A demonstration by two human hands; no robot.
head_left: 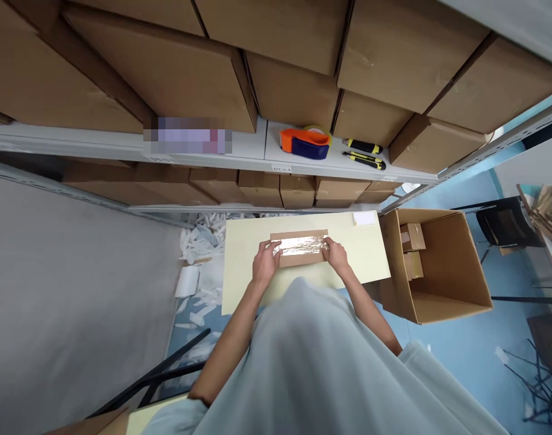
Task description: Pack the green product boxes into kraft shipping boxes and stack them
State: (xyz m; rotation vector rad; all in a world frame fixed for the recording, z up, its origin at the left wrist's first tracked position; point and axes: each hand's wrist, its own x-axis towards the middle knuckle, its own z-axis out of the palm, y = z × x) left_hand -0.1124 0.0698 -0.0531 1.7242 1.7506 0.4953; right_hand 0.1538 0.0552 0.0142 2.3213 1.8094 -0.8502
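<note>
A small brown cardboard box lies in front of me on a pale yellow tabletop. A wide strip of shiny clear packing tape runs lengthwise along its upper face. My left hand is closed at the box's left end, thumb and fingers on the end of the tape strip. At the opposite end, my right hand grips the right edge in the same way. The undersides of both hands' grips are hidden. A white label or card lies at the table's far right corner.
A large open carton with small boxes inside stands right of the table. On the shelf ahead are an orange and blue tape dispenser and utility knives. Cartons fill the rack. Paper scraps litter the left floor.
</note>
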